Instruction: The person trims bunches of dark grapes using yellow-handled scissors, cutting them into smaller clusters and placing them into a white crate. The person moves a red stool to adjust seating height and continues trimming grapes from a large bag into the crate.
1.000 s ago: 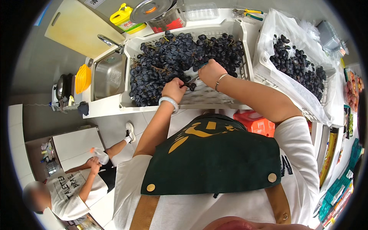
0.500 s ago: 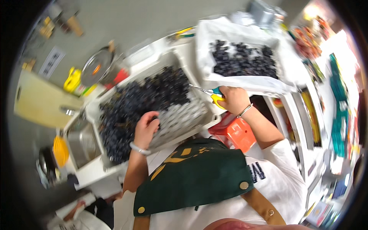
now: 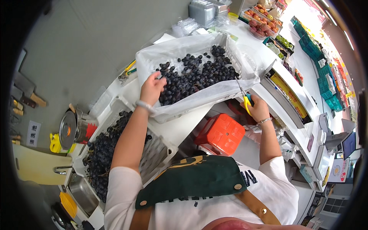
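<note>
My left hand (image 3: 153, 89) reaches over the near left side of a crate lined with white sheeting (image 3: 153, 57). Its fingers are parted beside the loose dark grapes (image 3: 191, 73) inside, and I make out nothing held in them. At the crate's right corner, my right hand (image 3: 259, 108) is closed round the handles of scissors (image 3: 245, 100), yellow and teal, with the blades pointing up towards the crate's rim. To the lower left, bunches of dark grapes (image 3: 101, 161) fill part of a pale plastic crate (image 3: 163, 153), partly hidden by my left arm.
An orange-red stool (image 3: 226, 134) stands below the counter, between my arms. On the left are a metal sink (image 3: 82, 193), a lidded pot (image 3: 69, 130) and a cutting board (image 3: 34, 165). Clear plastic boxes (image 3: 202, 11) and fruit trays (image 3: 264, 23) sit at the back.
My left hand has moved from the pale crate to the lined crate on the right. The view has swung right, and my right hand still holds the scissors.
</note>
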Demonstrator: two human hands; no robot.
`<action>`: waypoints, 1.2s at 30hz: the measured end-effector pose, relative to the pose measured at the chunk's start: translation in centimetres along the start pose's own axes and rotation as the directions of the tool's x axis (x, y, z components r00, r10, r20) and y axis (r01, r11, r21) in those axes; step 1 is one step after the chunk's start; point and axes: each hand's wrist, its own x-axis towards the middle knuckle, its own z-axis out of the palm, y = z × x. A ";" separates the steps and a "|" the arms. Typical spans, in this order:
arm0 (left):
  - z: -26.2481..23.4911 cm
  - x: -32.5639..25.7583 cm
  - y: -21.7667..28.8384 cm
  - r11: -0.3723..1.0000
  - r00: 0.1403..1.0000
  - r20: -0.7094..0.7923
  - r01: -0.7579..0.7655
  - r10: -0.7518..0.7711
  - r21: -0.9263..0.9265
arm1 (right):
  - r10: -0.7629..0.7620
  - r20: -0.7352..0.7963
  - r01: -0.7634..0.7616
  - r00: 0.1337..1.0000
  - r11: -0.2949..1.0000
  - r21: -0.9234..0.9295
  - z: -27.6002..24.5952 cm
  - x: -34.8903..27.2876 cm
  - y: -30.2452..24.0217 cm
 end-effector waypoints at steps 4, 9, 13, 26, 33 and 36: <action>2.2 6.9 -1.9 0.867 0.942 -0.220 -0.120 0.253 0.483 | -0.024 -0.119 0.023 0.993 1.000 -0.012 0.5 5.8 5.9; -3.1 6.3 -7.0 0.660 0.882 -0.442 0.236 0.162 0.713 | 0.074 -0.140 -0.073 0.987 0.997 0.017 0.3 15.3 10.3; -4.7 4.9 -12.2 0.887 0.923 -0.056 0.382 -0.381 0.259 | 0.048 0.100 -0.055 0.994 0.996 0.067 4.2 24.1 10.0; -3.8 4.4 -13.3 0.880 0.935 -0.095 0.353 -0.340 0.318 | 0.266 0.213 -0.262 0.940 0.964 -0.048 12.6 29.1 11.8; -5.1 4.4 -13.7 0.929 0.930 0.087 0.345 -0.358 0.138 | 0.365 0.161 -0.363 0.917 0.931 -0.042 10.4 21.3 13.0; -4.8 4.0 -12.5 0.919 0.909 0.140 0.395 -0.392 0.008 | 0.404 0.086 -0.406 0.911 0.914 0.002 9.0 15.6 14.6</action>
